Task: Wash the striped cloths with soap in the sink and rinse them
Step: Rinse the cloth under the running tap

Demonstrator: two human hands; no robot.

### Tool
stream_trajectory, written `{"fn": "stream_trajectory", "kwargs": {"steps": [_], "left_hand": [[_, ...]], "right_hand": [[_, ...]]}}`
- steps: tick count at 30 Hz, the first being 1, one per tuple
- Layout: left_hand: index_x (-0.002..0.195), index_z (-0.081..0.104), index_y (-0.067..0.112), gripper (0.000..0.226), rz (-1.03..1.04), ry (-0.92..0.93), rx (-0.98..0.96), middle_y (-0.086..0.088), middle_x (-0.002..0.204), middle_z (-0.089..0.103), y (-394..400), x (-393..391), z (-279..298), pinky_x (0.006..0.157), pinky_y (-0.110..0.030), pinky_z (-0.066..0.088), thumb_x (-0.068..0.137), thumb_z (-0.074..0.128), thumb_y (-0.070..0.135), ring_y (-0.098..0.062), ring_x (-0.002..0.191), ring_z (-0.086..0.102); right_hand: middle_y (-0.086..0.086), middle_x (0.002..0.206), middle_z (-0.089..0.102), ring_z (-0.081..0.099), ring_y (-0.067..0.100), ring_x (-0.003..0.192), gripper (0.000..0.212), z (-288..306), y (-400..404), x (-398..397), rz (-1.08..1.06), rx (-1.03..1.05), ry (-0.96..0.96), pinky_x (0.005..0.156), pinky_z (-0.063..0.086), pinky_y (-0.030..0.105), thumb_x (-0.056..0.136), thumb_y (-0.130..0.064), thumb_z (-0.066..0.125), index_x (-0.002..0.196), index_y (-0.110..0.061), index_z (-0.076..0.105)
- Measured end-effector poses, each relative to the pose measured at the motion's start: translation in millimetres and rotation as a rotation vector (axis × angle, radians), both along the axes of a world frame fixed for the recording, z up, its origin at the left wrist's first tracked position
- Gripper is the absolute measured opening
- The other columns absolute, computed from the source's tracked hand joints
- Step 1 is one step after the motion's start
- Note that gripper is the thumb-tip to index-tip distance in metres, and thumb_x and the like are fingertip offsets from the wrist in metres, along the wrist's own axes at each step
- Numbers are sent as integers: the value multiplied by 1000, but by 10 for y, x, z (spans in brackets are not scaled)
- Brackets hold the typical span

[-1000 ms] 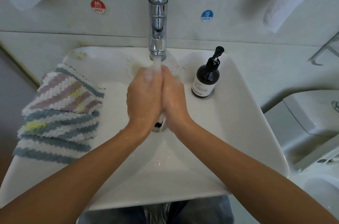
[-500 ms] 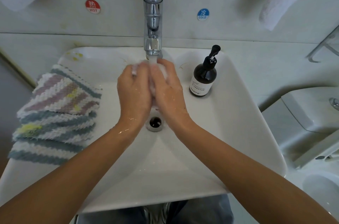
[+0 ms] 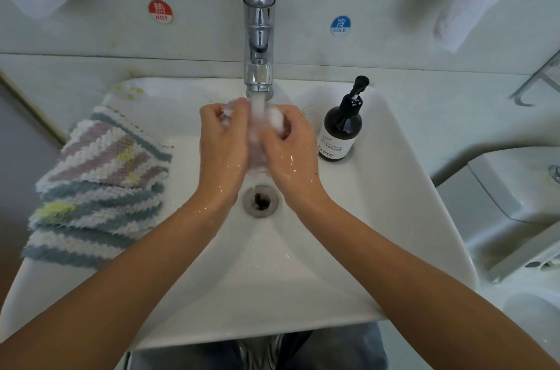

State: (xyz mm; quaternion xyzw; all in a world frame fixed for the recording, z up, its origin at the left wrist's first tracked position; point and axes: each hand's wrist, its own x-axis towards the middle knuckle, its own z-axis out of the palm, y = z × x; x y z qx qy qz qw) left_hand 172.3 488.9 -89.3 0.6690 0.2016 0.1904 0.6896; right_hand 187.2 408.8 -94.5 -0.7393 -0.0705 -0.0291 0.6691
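Your left hand (image 3: 222, 146) and right hand (image 3: 291, 148) together grip a wet cloth (image 3: 274, 119) under the tap's (image 3: 259, 36) stream; striped cloths (image 3: 100, 184) stacked on the sink's (image 3: 409, 187) left edge.

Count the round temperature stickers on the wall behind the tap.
2. The red HOT sticker sits left of the faucet; the blue COLD sticker sits right of it. None looks hidden, though the faucet covers some wall.

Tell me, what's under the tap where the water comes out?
Under the tap, both hands rub a soapy cloth in the running water. Below them is the drain. The hands hide most of the cloth.
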Motion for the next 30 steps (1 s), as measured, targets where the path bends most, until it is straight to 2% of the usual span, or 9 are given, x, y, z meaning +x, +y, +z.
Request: {"fn": "stream_trajectory", "kwargs": {"steps": [7, 10, 13, 15, 17, 19, 23, 27, 30], "left_hand": [[120, 52, 24, 26, -119, -107, 219, 4, 111, 62, -196, -117, -145, 80, -26, 56, 99, 48, 41, -7, 99, 64], [113, 54, 23, 18, -81, -113, 280, 5, 102, 64, -229, -99, -122, 68, -16, 53, 102, 46, 34, -8, 93, 64], [106, 60, 21, 24, -68, -113, 233, 5, 91, 68, -166, -57, -76, 66, -31, 60, 100, 48, 41, -10, 85, 68], [110, 58, 19, 31, -73, -126, 150, 4, 94, 68, -118, -80, -75, 63, -32, 59, 98, 49, 47, -11, 86, 69], [105, 58, 19, 24, -45, -108, 127, 6, 89, 67, -82, -99, -86, 57, -18, 53, 98, 53, 41, -4, 78, 68], [88, 59, 24, 15, 13, -66, 123, 9, 78, 65, -62, -76, -85, 56, -15, 48, 97, 55, 35, 0, 67, 64], [63, 57, 15, 34, 41, 6, 56, 5, 58, 59, -49, 17, -94, 58, -36, 49, 94, 55, 31, -15, 59, 59], [71, 56, 2, 43, 59, 34, 22, -13, 65, 56, -46, 37, -111, 61, -38, 50, 93, 55, 38, -21, 62, 55], [83, 60, 10, 33, 55, 16, 9, -6, 74, 63, -54, 26, -108, 69, -39, 54, 97, 52, 39, -14, 68, 60]], "right_hand": [[-7, 68, 53, 53, 8, 64, 27, 3, -41, 89, -198, 128, 101, 65, 51, 35, 95, -32, 60, 74, -18, 50], [-15, 69, 57, 57, 6, 71, 23, 5, -56, 84, -210, 89, 82, 78, 52, 38, 98, -35, 53, 84, -17, 53], [-30, 75, 61, 59, -7, 75, 8, 25, -51, 41, -99, 35, 16, 80, 52, 27, 100, -33, 48, 100, -28, 55], [-19, 83, 67, 63, 0, 81, 16, 21, -25, 16, -18, -34, -15, 81, 54, 31, 100, -38, 47, 102, -28, 59], [-7, 84, 68, 65, 8, 80, 26, 15, 10, -20, 43, -97, -33, 77, 55, 34, 98, -44, 47, 104, -22, 60], [-7, 82, 67, 64, 3, 77, 29, 14, 17, -47, 76, -134, -23, 71, 53, 24, 98, -45, 48, 103, -18, 58], [-10, 60, 56, 55, -4, 54, 35, 24, 19, -34, 52, -146, -18, 51, 40, 10, 100, -43, 47, 76, -18, 52], [-11, 62, 58, 55, -5, 52, 34, 2, 39, -29, 66, -95, 79, 48, 41, 11, 100, -45, 45, 74, -25, 53], [-9, 71, 59, 55, 0, 55, 23, -19, 42, -15, 24, -40, 114, 52, 45, 20, 101, -35, 45, 82, -25, 54]]}}
